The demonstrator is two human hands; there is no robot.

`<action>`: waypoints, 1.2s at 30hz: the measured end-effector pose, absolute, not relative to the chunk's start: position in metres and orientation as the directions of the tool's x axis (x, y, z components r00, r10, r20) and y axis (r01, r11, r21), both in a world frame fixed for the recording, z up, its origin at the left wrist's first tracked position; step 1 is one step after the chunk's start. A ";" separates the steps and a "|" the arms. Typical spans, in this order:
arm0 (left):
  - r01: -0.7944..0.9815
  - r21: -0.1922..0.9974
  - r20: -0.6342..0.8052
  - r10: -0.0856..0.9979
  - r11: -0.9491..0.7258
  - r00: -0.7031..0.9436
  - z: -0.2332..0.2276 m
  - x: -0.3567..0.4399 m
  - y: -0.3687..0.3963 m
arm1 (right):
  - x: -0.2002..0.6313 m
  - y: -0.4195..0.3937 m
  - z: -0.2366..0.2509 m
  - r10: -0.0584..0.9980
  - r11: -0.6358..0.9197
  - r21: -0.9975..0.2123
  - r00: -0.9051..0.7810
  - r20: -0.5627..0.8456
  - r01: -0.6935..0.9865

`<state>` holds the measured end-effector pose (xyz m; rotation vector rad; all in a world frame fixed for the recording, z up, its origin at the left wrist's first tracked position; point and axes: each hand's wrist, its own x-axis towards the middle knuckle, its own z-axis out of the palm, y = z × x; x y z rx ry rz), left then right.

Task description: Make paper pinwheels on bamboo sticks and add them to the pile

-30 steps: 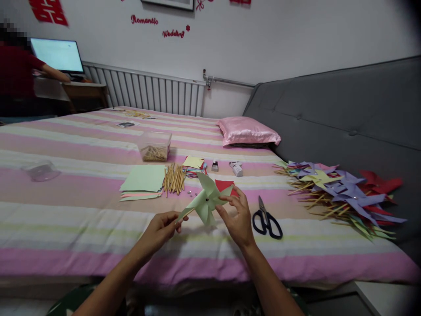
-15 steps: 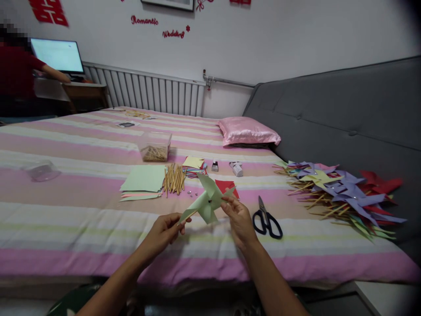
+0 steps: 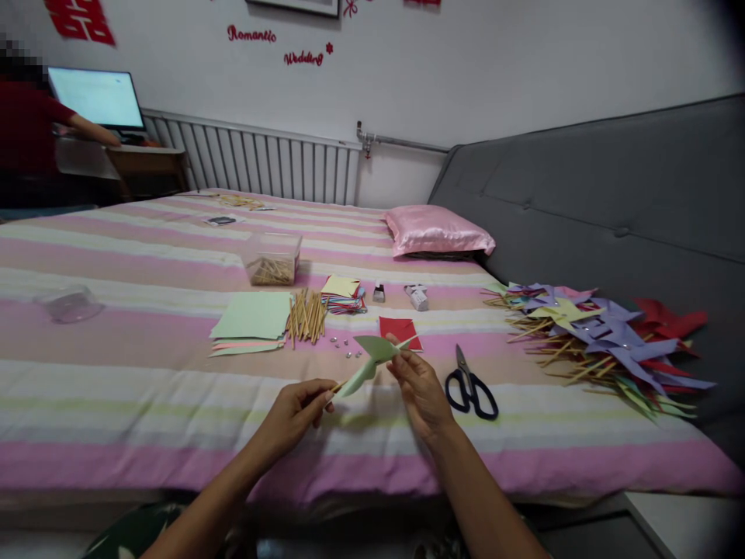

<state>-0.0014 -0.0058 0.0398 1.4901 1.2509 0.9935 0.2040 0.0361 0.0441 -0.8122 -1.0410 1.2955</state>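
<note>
Pinwheel (image 3: 372, 359) tilted flatter, tub (image 3: 273, 258) holding sticks (image 3: 271, 271)

Pale green pinwheel (image 3: 372, 355), black-handled scissors (image 3: 471, 386). Pink, cream and green striped bedsheet (image 3: 145, 373). Shiny pink pillow (image 3: 436, 231), grey headboard (image 3: 611, 194).

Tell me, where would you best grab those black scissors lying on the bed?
Probably at the black handle loops. The scissors lie flat on the striped bed, closed, loops nearest the person, blades pointing away. The right hand, just beside them, could come from the near side and above, keeping clear of the blade tips.
</note>
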 end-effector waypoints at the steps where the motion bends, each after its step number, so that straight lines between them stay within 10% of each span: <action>1: 0.244 0.968 0.026 0.987 -0.064 0.158 0.039 -0.002 -0.006 | 0.204 0.036 0.044 0.988 0.125 -0.923 -0.040 0.150 -0.363; 36: 0.046 0.986 -0.166 0.983 0.162 0.083 0.045 0.003 -0.005 | 0.200 0.031 0.048 0.980 0.196 -0.942 0.021 0.197 -0.271</action>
